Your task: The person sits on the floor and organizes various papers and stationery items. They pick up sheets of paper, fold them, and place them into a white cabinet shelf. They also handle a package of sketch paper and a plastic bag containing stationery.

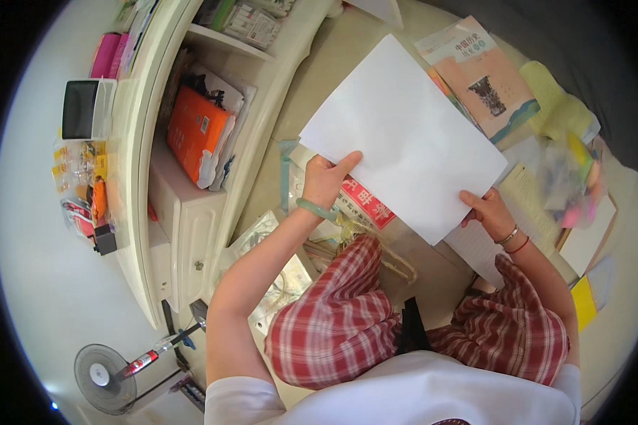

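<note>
White paper btwn L fingers & R fingers (both pinching edges).

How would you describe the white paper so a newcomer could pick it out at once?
Start from the big cream cabinet on the left and move right to the picture's middle. There the person's left hand and right hand hold the white paper by two edges. Its visible face is blank, unlike the yellowish lined sheet and picture-covered book to its right.

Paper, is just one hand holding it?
No, the left hand and right hand both grip the paper.
</note>
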Action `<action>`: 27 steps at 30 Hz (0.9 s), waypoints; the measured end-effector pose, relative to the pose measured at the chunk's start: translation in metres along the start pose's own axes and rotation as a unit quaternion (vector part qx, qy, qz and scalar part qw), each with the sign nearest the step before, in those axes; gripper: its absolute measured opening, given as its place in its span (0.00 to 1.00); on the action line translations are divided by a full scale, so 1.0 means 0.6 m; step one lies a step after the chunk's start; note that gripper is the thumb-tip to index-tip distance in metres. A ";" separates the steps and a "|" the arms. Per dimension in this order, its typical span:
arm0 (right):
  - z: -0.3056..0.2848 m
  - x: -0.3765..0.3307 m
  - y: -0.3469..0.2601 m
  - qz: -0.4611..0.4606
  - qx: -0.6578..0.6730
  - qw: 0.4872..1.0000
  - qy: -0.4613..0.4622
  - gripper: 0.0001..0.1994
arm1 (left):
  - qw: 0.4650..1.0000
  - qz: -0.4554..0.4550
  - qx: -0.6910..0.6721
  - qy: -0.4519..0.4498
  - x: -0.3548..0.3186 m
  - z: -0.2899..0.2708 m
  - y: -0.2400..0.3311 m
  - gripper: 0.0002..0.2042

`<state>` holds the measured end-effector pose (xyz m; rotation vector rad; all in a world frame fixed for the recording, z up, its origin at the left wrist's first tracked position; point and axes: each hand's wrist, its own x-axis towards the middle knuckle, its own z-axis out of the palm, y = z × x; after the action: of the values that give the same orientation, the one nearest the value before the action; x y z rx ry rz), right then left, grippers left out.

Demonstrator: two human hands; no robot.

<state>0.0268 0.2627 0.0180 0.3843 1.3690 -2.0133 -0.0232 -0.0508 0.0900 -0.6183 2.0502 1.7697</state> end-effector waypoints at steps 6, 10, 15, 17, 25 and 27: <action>0.075 0.026 -0.117 0.059 0.033 0.996 -0.055 0.29 | 0.993 -0.027 -0.110 -0.029 -0.052 -0.063 0.003 0.12; 0.138 0.057 -0.154 0.084 -0.087 0.988 -0.098 0.29 | 0.980 -0.003 -0.197 0.041 -0.068 -0.113 -0.018 0.14; 0.215 0.134 -0.113 -0.004 -0.165 0.982 -0.088 0.28 | 0.968 0.019 -0.187 0.165 -0.046 -0.257 -0.074 0.16; 0.231 0.169 -0.069 -0.082 -0.172 0.979 -0.078 0.27 | 0.972 0.093 -0.087 0.199 -0.026 -0.331 -0.079 0.16; 0.379 0.153 -0.016 -0.035 0.138 0.982 -0.121 0.27 | 0.955 -0.005 -0.123 0.269 0.002 -0.460 -0.052 0.24; 0.384 0.163 0.016 -0.034 0.109 0.984 -0.138 0.28 | 0.960 0.007 -0.177 0.217 -0.002 -0.445 -0.044 0.28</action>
<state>-0.0112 0.0172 0.0491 0.1454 1.0081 -2.1866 -0.0048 -0.3179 0.1088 -1.1913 2.0032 2.1853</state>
